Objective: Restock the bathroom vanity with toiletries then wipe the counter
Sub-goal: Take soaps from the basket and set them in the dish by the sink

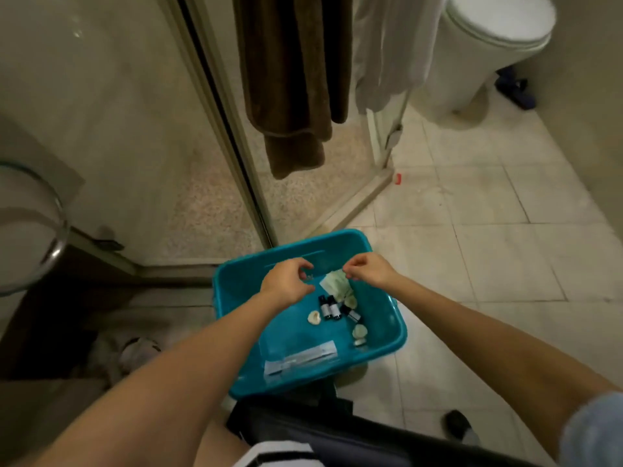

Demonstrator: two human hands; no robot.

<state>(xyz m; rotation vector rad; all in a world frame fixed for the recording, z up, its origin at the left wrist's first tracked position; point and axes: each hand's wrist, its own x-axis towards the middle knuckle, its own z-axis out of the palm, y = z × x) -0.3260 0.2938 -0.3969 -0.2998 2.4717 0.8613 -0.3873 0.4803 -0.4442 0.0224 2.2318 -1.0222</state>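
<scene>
Blue tub (387, 335), on floor at the person's knees, presumably for easy reach: wrapped packets (300, 358) at its near wall; small dark bottles (329, 307) mid-tub; left hand (290, 281) and right hand (369, 273) over its far half, fingers pinched together, contents indiscernible.

Open-topped teal bin (387, 335) (both hands above), bare floor (488, 257) rightward.

I see both bare forearms stretched forward and down. My left hand (288, 281) has its fingers curled, thumb and fingertips pinched together. My right hand (367, 273) mirrors it, pinched too. The 2 hands sit near each other, not touching.
</scene>
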